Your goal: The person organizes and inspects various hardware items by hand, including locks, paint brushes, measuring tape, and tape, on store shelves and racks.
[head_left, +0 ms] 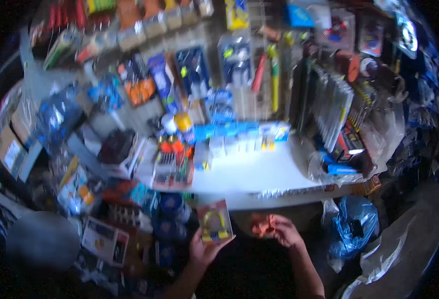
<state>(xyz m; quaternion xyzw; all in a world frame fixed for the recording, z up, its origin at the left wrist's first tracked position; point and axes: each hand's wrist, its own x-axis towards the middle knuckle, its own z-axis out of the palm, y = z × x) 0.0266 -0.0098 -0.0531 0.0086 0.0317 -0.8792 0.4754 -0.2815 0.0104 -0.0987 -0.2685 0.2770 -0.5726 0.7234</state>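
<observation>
My left hand (pixel 205 251) is closed on the lower edge of a flat package (pixel 223 208). Its front shows a yellow loop-shaped item, perhaps a cable lock, and the package is held upright, tilted slightly. To the right, my right hand (pixel 286 232) pinches a small orange-red object (pixel 263 226) with an irregular shape. Blur hides what kind of thing it is. Both hands are below the front edge of a white counter (pixel 259 172), apart from each other.
Small blue and white boxes (pixel 239 134) line the counter's back. Packaged goods hang on the wall behind, including blister packs (pixel 235 60). A blue plastic bag (pixel 356 224) lies at right. Stacked goods crowd the left, near a blurred grey round shape (pixel 42 241).
</observation>
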